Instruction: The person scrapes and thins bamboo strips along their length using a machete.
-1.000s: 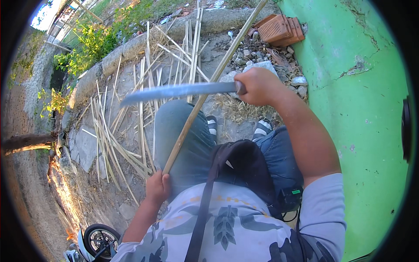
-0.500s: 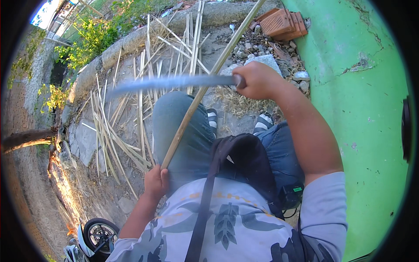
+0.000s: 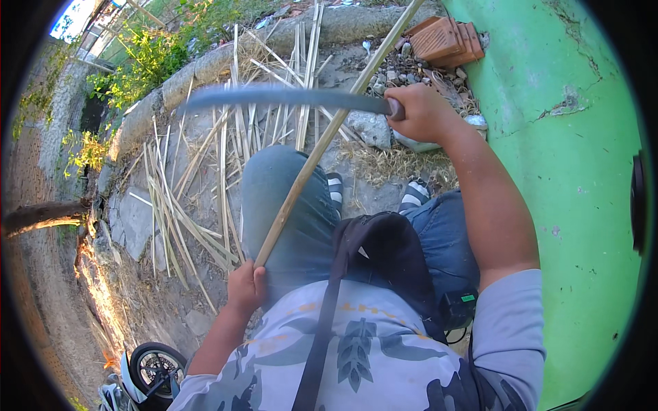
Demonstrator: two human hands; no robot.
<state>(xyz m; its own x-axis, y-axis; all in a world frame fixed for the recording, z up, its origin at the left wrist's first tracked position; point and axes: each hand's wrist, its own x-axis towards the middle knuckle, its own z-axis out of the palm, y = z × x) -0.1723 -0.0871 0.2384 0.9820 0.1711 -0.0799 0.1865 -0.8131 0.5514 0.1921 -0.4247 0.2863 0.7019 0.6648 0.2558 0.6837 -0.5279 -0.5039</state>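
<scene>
A long pale strip, which looks like split bamboo (image 3: 301, 179), slants from my lap up past the far edge of the ground. Its near end is in my left hand (image 3: 245, 286), closed around it beside my left thigh. My right hand (image 3: 426, 113) is wrapped round the handle of a machete (image 3: 295, 97). The long, slightly curved blade points left and crosses the bamboo strip; its tip is smeared by motion. Whether blade and strip touch, I cannot tell. The strip passes over my left knee (image 3: 277, 178).
Many split strips (image 3: 168, 205) lie scattered on the ground ahead and left. A low stone kerb (image 3: 205, 68) curves behind them. Orange hollow bricks (image 3: 445, 42) and rubble lie by a green wall (image 3: 562, 205) at right. A motorcycle wheel (image 3: 157, 370) shows at lower left.
The machete and my right hand have moved upward and slightly right, farther along the strip. The strip's far part has shifted a little right. My left hand stays almost in place.
</scene>
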